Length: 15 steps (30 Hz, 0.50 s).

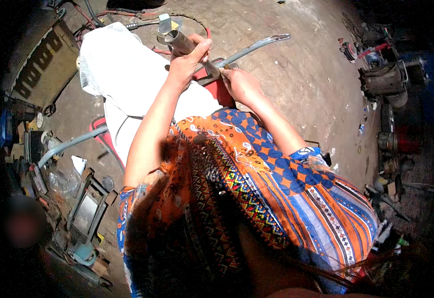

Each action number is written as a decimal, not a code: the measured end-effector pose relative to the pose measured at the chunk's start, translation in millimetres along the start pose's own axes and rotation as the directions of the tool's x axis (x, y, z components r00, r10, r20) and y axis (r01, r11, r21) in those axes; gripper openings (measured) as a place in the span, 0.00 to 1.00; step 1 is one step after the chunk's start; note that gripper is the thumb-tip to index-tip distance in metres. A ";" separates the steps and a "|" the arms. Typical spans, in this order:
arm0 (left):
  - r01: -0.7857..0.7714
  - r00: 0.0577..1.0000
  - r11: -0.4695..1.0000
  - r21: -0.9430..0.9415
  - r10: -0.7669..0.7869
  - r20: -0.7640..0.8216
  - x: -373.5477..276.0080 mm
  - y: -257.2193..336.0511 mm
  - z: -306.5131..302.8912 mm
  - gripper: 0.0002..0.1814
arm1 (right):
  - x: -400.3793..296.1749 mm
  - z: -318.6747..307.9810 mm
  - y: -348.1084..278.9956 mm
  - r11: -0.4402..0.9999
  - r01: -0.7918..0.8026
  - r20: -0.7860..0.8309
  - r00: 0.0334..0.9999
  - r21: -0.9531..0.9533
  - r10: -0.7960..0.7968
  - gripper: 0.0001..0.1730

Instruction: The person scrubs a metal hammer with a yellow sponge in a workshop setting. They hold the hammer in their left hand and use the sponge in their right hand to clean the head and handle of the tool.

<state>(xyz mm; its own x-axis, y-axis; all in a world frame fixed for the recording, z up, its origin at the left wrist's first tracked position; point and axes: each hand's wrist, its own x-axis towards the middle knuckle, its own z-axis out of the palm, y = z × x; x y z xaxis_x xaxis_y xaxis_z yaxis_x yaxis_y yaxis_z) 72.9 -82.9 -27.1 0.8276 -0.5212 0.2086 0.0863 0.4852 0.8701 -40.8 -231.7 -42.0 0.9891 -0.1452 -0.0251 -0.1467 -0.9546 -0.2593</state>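
Observation:
My left hand (189, 61) is wrapped around a worn metal tube (182, 43) that has an open, flared upper end. Close to the tube's lower end is my right hand (241, 83), its fingertips pinching a small brownish piece (227, 67) that I cannot identify. Just beyond that end lies a grey curved pipe (252, 49), with a red surface (220, 91) beneath. White cloth (127, 70) covers my legs. Past the tube's flared end, a small object with pale and yellow patches (167, 25) is seen at the top.
Hoses and cables (138, 25) lie on the floor (313, 74) at the top left. A slotted metal panel (43, 65) stands at the left. Metal frames (86, 212) and mixed parts fill the lower left. A dark cylindrical machine part (386, 80) and other clutter line the right side.

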 end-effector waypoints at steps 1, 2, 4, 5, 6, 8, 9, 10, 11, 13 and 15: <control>-0.012 1.000 1.000 0.019 0.012 0.014 -1.2 1.2 0.2 0.11 | 4.4 -0.7 -0.5 0.999 0.036 -0.002 0.999 -0.031 -0.036 0.16; -0.009 1.000 1.000 0.004 0.009 0.018 -2.1 1.8 1.1 0.11 | 5.5 0.0 1.6 0.999 0.031 0.018 0.999 -0.043 -0.031 0.15; -0.003 1.000 1.000 -0.022 0.003 0.004 -2.6 1.3 1.3 0.11 | 6.1 -2.8 0.3 0.997 0.027 0.060 0.998 -0.065 -0.023 0.15; -0.017 1.000 1.000 -0.020 0.017 0.010 -1.5 1.2 0.7 0.11 | 1.0 -6.2 -0.3 0.998 -0.005 0.092 0.996 -0.062 0.011 0.14; -0.027 1.000 0.999 -0.023 0.027 0.011 -1.4 -1.1 0.1 0.11 | -3.6 -7.8 0.9 0.998 0.003 0.094 0.996 -0.061 0.003 0.14; -0.026 1.000 0.999 -0.037 0.027 0.014 0.0 -3.9 -1.8 0.11 | -3.4 -8.3 1.5 0.998 0.021 0.107 0.994 -0.058 -0.014 0.14; -0.022 1.000 0.999 -0.026 0.022 0.013 -0.3 -2.7 -0.3 0.11 | 0.5 -8.6 2.2 0.998 0.024 0.117 0.993 -0.057 -0.018 0.14; -0.017 1.000 1.000 -0.014 0.017 0.012 -0.3 -0.3 1.0 0.11 | 4.0 -8.2 3.1 0.998 0.028 0.127 0.992 -0.055 -0.021 0.15; -0.013 1.000 1.000 -0.003 0.013 0.012 -0.9 0.4 1.5 0.11 | 6.6 -4.0 5.3 0.997 0.021 0.128 0.992 -0.072 -0.012 0.15; -0.015 0.999 0.998 0.057 0.012 0.049 -1.4 0.0 -1.9 0.11 | 16.4 -0.7 2.5 0.994 0.026 0.115 0.993 -0.104 -0.014 0.16; 0.007 0.999 0.999 0.042 -0.009 0.038 -3.9 0.7 -1.1 0.11 | 4.0 -3.1 -1.8 0.997 0.031 0.054 0.998 -0.072 -0.028 0.16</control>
<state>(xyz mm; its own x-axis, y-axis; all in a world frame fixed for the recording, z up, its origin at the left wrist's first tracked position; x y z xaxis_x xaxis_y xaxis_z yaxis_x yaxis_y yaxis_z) 70.4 -79.7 -27.7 0.8051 -0.5517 0.2178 0.0690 0.4519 0.8894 -36.6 -231.4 -38.6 0.9920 -0.1045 -0.0701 -0.1162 -0.9749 -0.1899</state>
